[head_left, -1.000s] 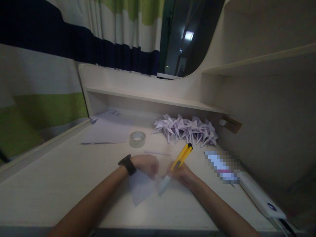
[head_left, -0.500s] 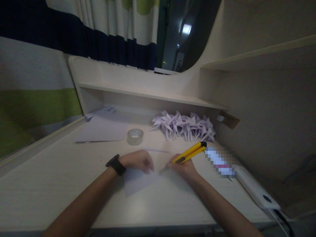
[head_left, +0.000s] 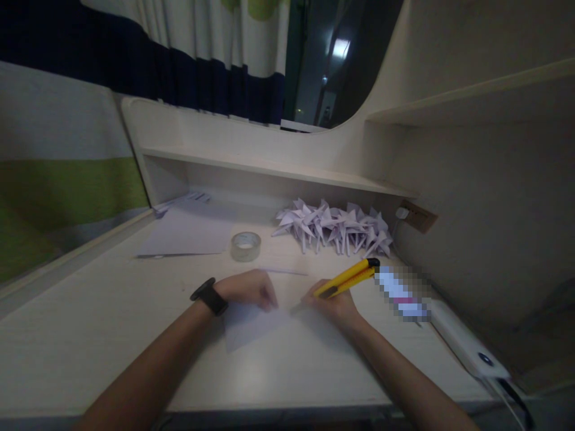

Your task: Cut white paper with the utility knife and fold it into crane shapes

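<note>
My right hand (head_left: 335, 302) is closed around a yellow box cutter (head_left: 345, 280) with a black end cap. Its blade points left and down at the corner of a small white sheet of paper (head_left: 251, 328) on the desk. My left hand (head_left: 254, 288), with a black watch on the wrist, lies over the far side of that sheet. Its fingers are curled and pressed together at the paper, the tips partly hidden. A thin paper stick (head_left: 284, 271) lies just beyond the hands.
A roll of clear tape (head_left: 245, 246) stands behind my left hand, with a stack of white paper (head_left: 184, 230) to its left. Folded paper pinwheels (head_left: 335, 226) line the back. On the right lie a blurred-out bright item (head_left: 401, 293) and a white power strip (head_left: 467, 341).
The view has shifted slightly. My left hand has edged a little leftward. My right hand and the box cutter have stayed nearly in place, the cutter's end tilting slightly right.
</note>
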A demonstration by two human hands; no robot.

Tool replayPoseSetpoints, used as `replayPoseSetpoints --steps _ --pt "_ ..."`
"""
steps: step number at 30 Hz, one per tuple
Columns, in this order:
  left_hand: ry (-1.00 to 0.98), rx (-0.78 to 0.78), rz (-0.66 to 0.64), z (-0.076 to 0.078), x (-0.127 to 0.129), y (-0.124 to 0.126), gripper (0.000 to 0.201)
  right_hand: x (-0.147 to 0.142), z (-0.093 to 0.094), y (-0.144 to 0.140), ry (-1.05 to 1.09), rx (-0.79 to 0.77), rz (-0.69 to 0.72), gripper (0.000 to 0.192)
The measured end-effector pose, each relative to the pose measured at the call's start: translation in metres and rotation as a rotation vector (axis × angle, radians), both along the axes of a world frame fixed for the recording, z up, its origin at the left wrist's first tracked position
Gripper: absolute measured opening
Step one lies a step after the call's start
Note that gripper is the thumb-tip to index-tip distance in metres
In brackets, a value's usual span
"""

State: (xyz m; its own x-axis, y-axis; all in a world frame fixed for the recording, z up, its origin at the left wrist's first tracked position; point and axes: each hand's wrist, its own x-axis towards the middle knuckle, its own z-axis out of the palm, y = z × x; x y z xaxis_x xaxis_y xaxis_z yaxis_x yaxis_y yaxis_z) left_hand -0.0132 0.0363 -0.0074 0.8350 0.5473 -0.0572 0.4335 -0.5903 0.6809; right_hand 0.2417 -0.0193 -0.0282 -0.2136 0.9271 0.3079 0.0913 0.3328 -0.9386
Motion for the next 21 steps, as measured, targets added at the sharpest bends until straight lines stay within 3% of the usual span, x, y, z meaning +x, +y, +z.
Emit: replayPoseSetpoints --steps 21 --pt "0.000 -0.002 0.009 0.0014 0.0003 0.0001 0.026 -0.0018 0.0067 -0.0048 -0.032 -0.026 -0.007 0.023"
